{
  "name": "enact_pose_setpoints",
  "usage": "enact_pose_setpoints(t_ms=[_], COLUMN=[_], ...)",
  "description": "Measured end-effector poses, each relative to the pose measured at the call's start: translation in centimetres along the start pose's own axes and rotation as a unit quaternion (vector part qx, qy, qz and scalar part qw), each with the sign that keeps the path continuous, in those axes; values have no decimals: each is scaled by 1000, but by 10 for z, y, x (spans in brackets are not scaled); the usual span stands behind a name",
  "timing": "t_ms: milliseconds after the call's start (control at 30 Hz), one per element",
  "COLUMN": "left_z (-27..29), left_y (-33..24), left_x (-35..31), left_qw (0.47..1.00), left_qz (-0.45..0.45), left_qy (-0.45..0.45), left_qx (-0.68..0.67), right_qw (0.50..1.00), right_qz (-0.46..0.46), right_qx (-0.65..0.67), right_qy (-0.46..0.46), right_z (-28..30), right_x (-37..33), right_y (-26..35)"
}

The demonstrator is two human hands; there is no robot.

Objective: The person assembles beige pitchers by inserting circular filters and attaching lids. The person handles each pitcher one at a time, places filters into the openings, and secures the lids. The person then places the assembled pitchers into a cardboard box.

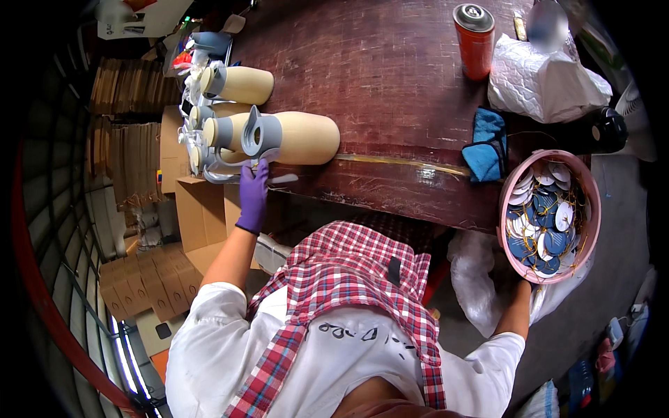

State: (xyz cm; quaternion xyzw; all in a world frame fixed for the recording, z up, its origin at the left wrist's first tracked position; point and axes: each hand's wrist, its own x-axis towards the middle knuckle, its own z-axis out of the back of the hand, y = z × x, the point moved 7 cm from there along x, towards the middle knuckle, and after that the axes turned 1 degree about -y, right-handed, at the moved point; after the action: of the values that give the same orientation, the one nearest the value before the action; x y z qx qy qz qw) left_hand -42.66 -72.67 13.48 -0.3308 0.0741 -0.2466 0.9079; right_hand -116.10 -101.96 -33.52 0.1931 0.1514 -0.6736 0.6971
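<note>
My left hand (253,198), in a purple glove, is closed at the grey handle of a cream vacuum jug (306,138). That jug lies on its side near the table's left edge, its grey neck facing left and its round opening showing. Just beyond it, more cream jugs with grey collars lie the same way, among them a farther jug (247,85). On the right, my right forearm (514,310) reaches under a pink basket (507,230). The basket hides my right hand's fingers. Inside are many round white and dark blue tags (555,242) with golden strings.
The dark red table (376,76) has a worn surface. A red spray can (475,52), a blue cloth (486,143) and a white quilted bag (536,80) stand or lie at its right. Clear plastic (474,268) hangs below the edge. Cardboard boxes (150,279) are stacked at left.
</note>
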Motion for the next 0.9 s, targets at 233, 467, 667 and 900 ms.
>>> enact_pose_setpoints(t_ms=[233,467,667,900], left_z=[-9,5,2,0], left_y=[7,27,5,36], left_x=[-1,-22,-10,16], left_qw=[983,956,984,982], left_qz=[13,11,-177,-32], left_qy=[3,1,19,-20], left_qx=[-185,-292,24,-187], right_qw=[996,996,996,981], right_qz=[78,23,13,94], right_qx=[-10,68,-65,-27], right_qy=[47,-56,-60,-168], right_z=[24,93,49,61], right_x=[-53,-111,-47,-46], right_y=[-35,57,46,70])
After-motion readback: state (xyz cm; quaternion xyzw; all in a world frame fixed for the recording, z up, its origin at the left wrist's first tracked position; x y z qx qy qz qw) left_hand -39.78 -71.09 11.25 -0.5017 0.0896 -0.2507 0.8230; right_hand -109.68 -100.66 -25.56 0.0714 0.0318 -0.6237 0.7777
